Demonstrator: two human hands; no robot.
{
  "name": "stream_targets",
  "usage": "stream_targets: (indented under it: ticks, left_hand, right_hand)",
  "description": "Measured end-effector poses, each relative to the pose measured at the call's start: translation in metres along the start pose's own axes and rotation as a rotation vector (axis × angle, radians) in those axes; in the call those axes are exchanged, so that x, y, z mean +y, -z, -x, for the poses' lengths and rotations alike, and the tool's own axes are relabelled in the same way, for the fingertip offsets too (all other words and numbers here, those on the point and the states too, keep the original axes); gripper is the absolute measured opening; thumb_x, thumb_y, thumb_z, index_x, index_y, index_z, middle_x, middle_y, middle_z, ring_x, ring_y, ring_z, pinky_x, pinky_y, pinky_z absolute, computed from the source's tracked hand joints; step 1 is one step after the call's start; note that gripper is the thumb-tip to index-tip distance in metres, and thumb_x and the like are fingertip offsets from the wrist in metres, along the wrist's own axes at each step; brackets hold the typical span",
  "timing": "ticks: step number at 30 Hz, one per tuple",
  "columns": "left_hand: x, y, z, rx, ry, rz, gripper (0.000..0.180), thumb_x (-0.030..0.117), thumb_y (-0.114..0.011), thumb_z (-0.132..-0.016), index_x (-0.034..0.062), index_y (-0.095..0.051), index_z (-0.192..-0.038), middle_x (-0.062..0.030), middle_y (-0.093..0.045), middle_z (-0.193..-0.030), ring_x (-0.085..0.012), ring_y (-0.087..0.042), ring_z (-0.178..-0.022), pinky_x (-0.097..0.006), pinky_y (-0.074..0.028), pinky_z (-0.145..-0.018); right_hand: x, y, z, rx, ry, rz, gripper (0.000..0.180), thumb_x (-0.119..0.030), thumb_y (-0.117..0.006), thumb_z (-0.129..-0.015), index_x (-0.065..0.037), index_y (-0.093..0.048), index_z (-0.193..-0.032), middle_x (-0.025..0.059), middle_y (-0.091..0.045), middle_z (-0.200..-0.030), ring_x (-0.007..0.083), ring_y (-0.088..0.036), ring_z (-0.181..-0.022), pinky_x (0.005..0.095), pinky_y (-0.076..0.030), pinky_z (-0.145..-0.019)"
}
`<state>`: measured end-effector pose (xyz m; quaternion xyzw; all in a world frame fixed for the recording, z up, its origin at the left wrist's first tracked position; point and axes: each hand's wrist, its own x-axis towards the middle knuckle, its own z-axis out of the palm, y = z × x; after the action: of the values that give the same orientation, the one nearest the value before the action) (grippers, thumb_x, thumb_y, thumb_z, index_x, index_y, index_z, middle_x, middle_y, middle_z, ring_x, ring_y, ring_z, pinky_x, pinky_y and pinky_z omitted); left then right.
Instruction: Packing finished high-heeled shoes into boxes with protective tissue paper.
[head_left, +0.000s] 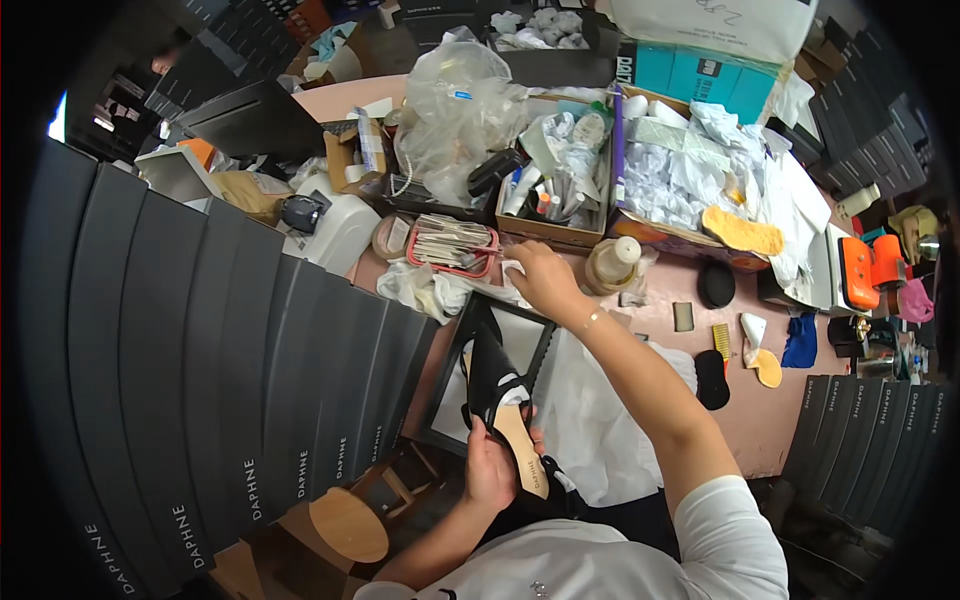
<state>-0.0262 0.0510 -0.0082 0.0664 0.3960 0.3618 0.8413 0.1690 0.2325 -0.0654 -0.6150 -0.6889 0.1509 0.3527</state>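
My left hand [489,468] is closed around a black pointed shoe [490,374] with a beige insole, held close to my body. White stuffing shows inside the shoe, and its toe points away over an open dark box [444,412] with a pale inside. My right hand [546,284] is stretched forward over the table, fingers bent together beside a red-pink basket [493,262] full of thin pale sticks. Something small and white shows under its fingertips; what they pinch is too small to make out. White tissue sheets [600,420] lie right of the box.
Dark shoe boxes [240,370] are stacked at left, more [870,440] at right. Behind stand cartons of crumpled paper [670,170] and bottles and tubes. A pale bottle [612,262], black round pad [716,285], yellow brush [721,345] and blue cloth [800,340] are right of my right hand.
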Motion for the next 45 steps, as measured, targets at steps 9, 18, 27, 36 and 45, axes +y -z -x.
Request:
stream_targets:
  ticks: [9, 18, 27, 36, 45]
  left_hand:
    - [0.058, -0.008, -0.030, 0.089, -0.247, -0.035, 0.055, 0.051, -0.033, -0.098, 0.0064, -0.046, -0.128, -0.0078, -0.051, -0.122, -0.0200, -0.054, -0.096, -0.035, -0.045, -0.075]
    - [0.061, -0.026, -0.020, -0.002, -0.295, -0.244, 0.047, 0.036, -0.046, -0.098, 0.0147, -0.036, -0.140, -0.0025, -0.053, -0.119, -0.0121, -0.053, -0.098, -0.027, -0.045, -0.077]
    - [0.011, -0.064, -0.007, -0.237, -0.221, -0.416, 0.067, 0.010, -0.066, -0.088, -0.0004, -0.029, -0.143, -0.0111, -0.050, -0.129, -0.0134, -0.050, -0.113, -0.026, -0.038, -0.099]
    - [-0.008, -0.078, 0.014, -0.288, -0.349, -0.501, 0.068, 0.007, -0.067, -0.086, -0.0011, -0.030, -0.142, -0.0120, -0.049, -0.130, -0.0144, -0.049, -0.114, -0.027, -0.039, -0.099]
    - [-0.004, -0.085, 0.032, -0.318, -0.367, -0.404, 0.060, 0.005, -0.060, -0.090, 0.0023, -0.031, -0.143, -0.0088, -0.039, -0.135, -0.0143, -0.042, -0.121, -0.028, -0.031, -0.105]
  right_hand:
    - [0.043, -0.053, -0.035, -0.102, 0.196, 0.443, 0.018, -0.014, -0.053, -0.079, -0.011, -0.064, -0.093, 0.0063, -0.061, -0.087, 0.0251, -0.058, -0.086, 0.0368, -0.044, -0.073]
    - [-0.038, 0.104, 0.154, 0.099, -0.744, -1.215, 0.022, -0.016, -0.046, -0.097, -0.004, -0.051, -0.115, 0.0041, -0.058, -0.086, 0.0141, -0.057, -0.079, 0.0294, -0.049, -0.071]
    - [-0.109, 0.146, 0.256, 0.119, -0.674, -1.357, 0.022, -0.013, -0.048, -0.097, -0.001, -0.052, -0.115, 0.0077, -0.060, -0.092, 0.0156, -0.059, -0.082, 0.0293, -0.049, -0.078]
    - [-0.154, 0.130, 0.294, 0.024, -0.701, -0.858, 0.018, -0.011, -0.051, -0.096, 0.000, -0.057, -0.109, 0.0061, -0.061, -0.084, 0.0125, -0.058, -0.074, 0.0260, -0.049, -0.069]
    - [-0.171, 0.137, 0.282, 0.092, -0.281, 0.004, 0.034, -0.020, -0.076, -0.075, -0.006, -0.067, -0.105, 0.0040, -0.051, -0.065, 0.0161, -0.052, -0.054, 0.0271, -0.041, -0.053]
